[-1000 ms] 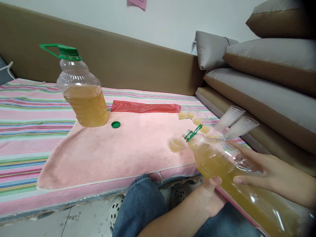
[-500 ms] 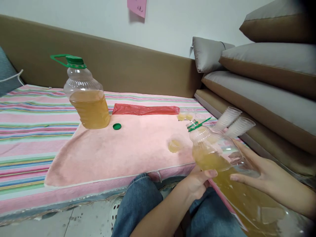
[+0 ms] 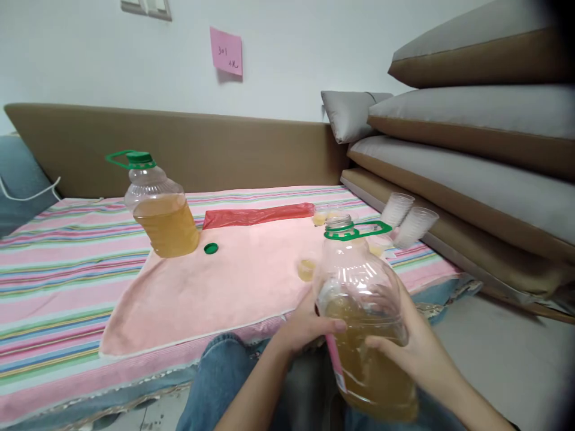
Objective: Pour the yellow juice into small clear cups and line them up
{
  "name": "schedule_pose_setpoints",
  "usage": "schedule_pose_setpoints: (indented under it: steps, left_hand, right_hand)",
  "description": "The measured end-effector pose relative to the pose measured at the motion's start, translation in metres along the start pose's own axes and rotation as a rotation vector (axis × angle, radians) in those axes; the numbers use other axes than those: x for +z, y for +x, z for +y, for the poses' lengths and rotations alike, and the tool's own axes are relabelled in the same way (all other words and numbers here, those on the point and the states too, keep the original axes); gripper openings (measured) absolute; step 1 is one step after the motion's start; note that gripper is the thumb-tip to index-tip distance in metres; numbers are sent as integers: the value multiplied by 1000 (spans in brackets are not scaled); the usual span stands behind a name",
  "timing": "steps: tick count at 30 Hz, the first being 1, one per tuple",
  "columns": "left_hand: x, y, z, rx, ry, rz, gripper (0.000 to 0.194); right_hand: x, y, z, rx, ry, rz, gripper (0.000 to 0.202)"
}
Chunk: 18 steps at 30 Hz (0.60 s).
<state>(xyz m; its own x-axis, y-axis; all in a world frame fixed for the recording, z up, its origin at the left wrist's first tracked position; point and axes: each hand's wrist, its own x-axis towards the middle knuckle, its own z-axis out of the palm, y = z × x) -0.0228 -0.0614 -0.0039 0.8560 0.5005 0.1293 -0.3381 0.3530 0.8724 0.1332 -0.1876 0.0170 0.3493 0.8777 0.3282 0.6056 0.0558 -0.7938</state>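
The left hand point(image 3: 305, 325) and right hand point(image 3: 414, 348) clasp a big clear bottle point(image 3: 359, 311) between them over the jeans point(image 3: 222, 378), near-upright, open-mouthed, with a green collar point(image 3: 342, 233), amber liquid point(image 3: 381, 389) below its ribbed shoulder. Inside the front edge of the pink cloth point(image 3: 202, 299) sits a cup point(image 3: 306, 270); leftward, bare cloth runs to a green cap point(image 3: 211, 248).

Pink note point(image 3: 226, 52) on white wall point(image 3: 283, 60) above brown headboard point(image 3: 202, 152); grey-brown cushions point(image 3: 467, 114) stacked right

Setting: home-like room, bedroom or lounge indeterminate, as indicated by striped sheet point(image 3: 54, 281), long brown backrest point(image 3: 179, 149), stacked cushions point(image 3: 453, 114), plus switches point(image 3: 146, 7) and handwritten note point(image 3: 226, 52) on white wall point(image 3: 283, 66).
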Motion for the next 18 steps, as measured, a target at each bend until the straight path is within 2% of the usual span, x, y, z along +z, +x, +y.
schedule_pose_setpoints:
  steps: [5, 8, 12, 15, 18]
  left_hand:
    - [-31, -27, 24, 139, 134, 210, 90]
    - [-50, -46, 37, 217, 158, 357, 95]
    - [-80, -74, 58, 333, 276, 581, 100]
    - [-103, -95, 74, 459, 394, 755, 95]
    - [-118, -113, 86, 540, 495, 957, 88]
  right_hand:
    - [55, 14, -25, -40, 352, 4, 121]
    - [88, 30, -39, -108, 527, -12, 123]
    - [131, 52, -58, -238, 625, -71, 127]
    - [162, 68, -72, -298, 645, -142, 131]
    - [194, 82, -85, -343, 682, -195, 130]
